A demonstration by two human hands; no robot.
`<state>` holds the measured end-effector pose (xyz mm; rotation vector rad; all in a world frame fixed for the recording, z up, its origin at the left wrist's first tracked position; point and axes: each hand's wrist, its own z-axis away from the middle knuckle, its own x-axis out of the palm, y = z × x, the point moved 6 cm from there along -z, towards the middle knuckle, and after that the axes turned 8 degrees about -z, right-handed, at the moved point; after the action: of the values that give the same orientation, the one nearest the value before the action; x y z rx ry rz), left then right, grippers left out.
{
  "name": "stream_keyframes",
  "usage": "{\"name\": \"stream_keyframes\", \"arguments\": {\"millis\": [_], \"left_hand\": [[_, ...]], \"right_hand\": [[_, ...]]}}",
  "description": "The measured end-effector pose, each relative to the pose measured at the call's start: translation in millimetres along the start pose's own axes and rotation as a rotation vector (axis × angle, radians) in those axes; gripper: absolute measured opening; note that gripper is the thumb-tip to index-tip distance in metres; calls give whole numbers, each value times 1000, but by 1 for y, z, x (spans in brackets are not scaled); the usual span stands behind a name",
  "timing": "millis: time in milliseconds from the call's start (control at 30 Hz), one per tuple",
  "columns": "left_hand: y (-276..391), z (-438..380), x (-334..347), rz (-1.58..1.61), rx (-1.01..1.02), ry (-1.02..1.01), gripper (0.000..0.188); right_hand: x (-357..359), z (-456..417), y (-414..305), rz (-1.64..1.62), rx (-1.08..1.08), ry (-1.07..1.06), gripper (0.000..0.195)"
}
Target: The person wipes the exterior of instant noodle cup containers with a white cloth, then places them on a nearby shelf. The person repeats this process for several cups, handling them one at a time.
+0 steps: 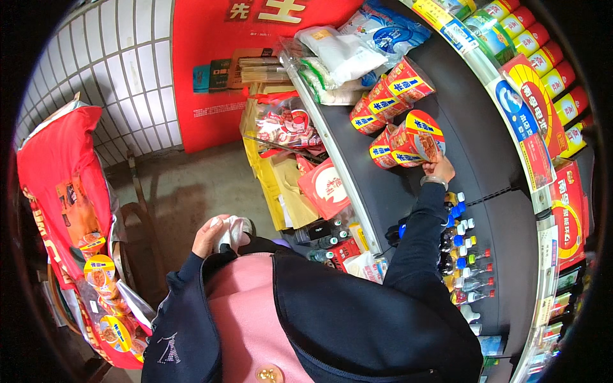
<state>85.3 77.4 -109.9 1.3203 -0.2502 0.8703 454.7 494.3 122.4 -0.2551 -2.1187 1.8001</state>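
Note:
My right hand (439,168), with a pale bangle at the wrist, grips the rim of an instant-noodle cup (418,137) in red and yellow packaging. That cup rests on or against more noodle cups (383,149) on the dark shelf (459,148); whether it sits fully on them I cannot tell. Beside them is another group of noodle cups (390,97). In my left hand (207,236), low at my side, is a bunched white cloth (233,231). A red carton bag (67,143) to my left holds several more noodle cups (100,270).
Past the cups lie white plastic bags (342,52). Several drink bottles (462,249) line the shelf near my right forearm. Below the shelf's metal edge (330,143) are a red box (325,186) and brown paper bags (292,186). Red battery boxes (536,103) stand higher at right.

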Motion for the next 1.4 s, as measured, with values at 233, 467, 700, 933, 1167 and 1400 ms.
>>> {"name": "stream_keyframes", "arguments": {"millis": [233, 467, 700, 933, 1167, 1400], "left_hand": [[-10, -4, -21, -26, -15, 46, 36], [1, 1, -7, -27, -30, 44, 40], [0, -4, -8, -57, -16, 70, 38], [-2, -4, -7, -51, 16, 119, 38], [6, -2, -3, -89, -14, 35, 42], [-3, -6, -12, -35, 5, 122, 39]], "right_hand": [[10, -42, 12, 0, 218, 138, 26], [17, -81, 24, -86, 215, 91, 31], [18, -104, 48, -61, 205, -11, 30], [27, -94, 59, -43, 196, 42, 28], [31, -88, 58, -89, 225, 63, 25], [26, -74, 52, -118, 221, 136, 21]]}}
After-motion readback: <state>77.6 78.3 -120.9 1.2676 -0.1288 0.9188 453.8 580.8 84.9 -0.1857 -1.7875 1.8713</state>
